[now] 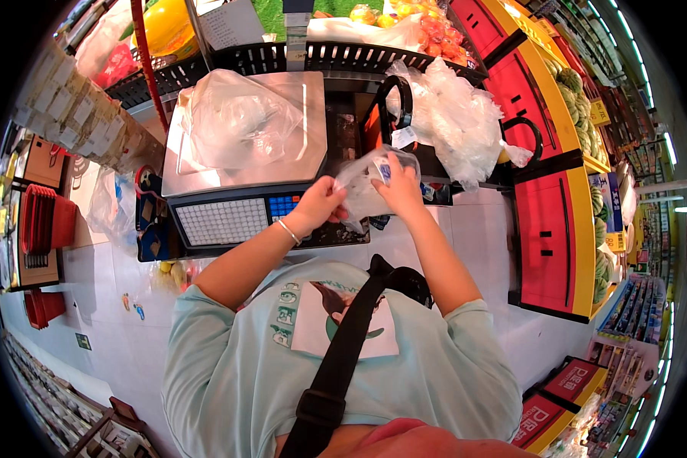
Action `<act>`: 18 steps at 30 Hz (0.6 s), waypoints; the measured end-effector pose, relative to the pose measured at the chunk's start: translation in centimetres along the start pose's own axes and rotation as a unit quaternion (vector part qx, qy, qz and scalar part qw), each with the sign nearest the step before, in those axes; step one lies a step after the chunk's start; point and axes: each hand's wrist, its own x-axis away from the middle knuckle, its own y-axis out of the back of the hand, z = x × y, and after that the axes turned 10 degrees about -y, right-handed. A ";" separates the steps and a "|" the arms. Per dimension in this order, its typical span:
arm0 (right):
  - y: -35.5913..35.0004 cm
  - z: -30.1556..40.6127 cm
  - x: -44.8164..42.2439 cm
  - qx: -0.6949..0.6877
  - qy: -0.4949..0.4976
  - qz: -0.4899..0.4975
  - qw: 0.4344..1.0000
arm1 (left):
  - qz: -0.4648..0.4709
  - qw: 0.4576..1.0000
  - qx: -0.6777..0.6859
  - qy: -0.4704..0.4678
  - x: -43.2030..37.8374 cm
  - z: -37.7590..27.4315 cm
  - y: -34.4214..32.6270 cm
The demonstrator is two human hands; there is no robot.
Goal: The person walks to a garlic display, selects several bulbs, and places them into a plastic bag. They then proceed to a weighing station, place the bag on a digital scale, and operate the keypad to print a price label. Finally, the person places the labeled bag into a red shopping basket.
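Between my two hands a clear plastic bag is stretched out, just past the front right corner of a weighing scale. My left hand, with a bangle at the wrist, pinches the bag's left edge. My right hand grips its right side, thumb and fingers beside a small blue-and-white label. What the bag holds, if anything, is hard to make out. On the scale's steel platform lies another clear plastic bag, crumpled and puffed up. The scale's keypad faces me, left of my left hand.
A heap of clear bags sits beyond my right hand, beside a black handle. Behind the scale runs a black slatted crate with bagged fruit. A label-covered column stands left; red-and-yellow display cabinets stand right.
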 end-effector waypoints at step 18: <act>-3.0 3.9 -2.4 0.144 -0.061 0.132 0.979 | -0.022 0.990 -0.101 -0.094 -0.4 -0.4 3.1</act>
